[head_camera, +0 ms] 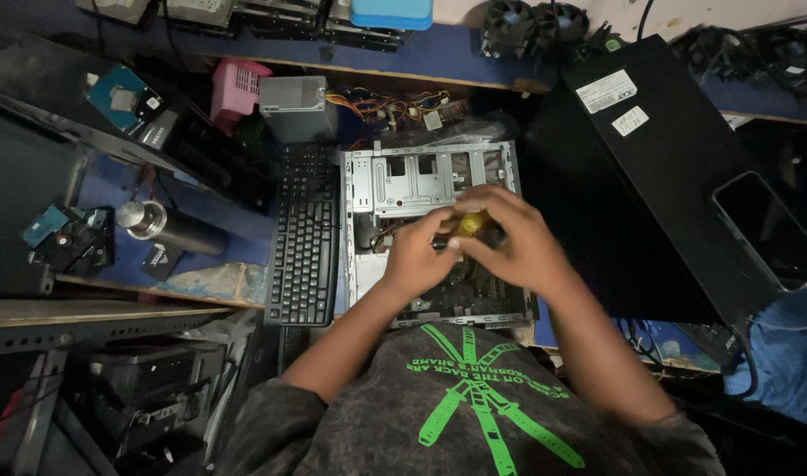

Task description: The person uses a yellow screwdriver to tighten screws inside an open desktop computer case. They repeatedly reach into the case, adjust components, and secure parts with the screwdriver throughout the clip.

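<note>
An open computer case [434,229] lies on the tabletop [218,282], a keyboard [304,238] just left of it, a closed tower case [659,176] right, a phone [767,229] on that tower.

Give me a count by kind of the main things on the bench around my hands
Open computer case: 1
Closed black tower: 1
Keyboard: 1
Yellow-handled tool: 1, with left hand and right hand on it
Phone: 1
Metal flask: 1
Total: 6

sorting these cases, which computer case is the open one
The silver computer case under both hands: its side is off, showing the bare metal frame. The black case right of it is closed.
</note>
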